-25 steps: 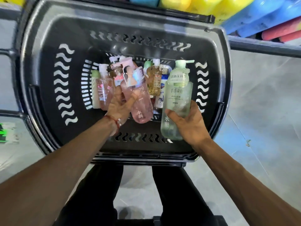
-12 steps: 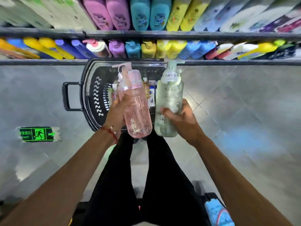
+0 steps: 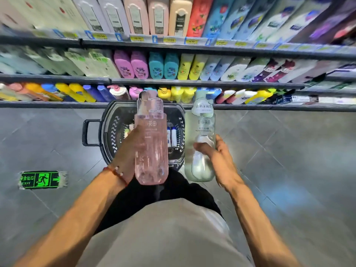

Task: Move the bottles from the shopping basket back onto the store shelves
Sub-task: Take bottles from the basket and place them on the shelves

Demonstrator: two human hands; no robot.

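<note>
Left grip (image 3: pixel 126 157) tight round pink bottle (image 3: pixel 151 151), right grip (image 3: pixel 221 160) tight round green bottle (image 3: pixel 204 124), above basket (image 3: pixel 107 135)

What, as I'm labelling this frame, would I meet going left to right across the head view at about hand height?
Green exit sign → basket handle → left hand → pink bottle → pale green bottle → right hand.

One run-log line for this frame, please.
left hand: holds pink bottle | right hand: holds green bottle | basket: on floor, more bottles inside | shelves: not yet reached
</note>
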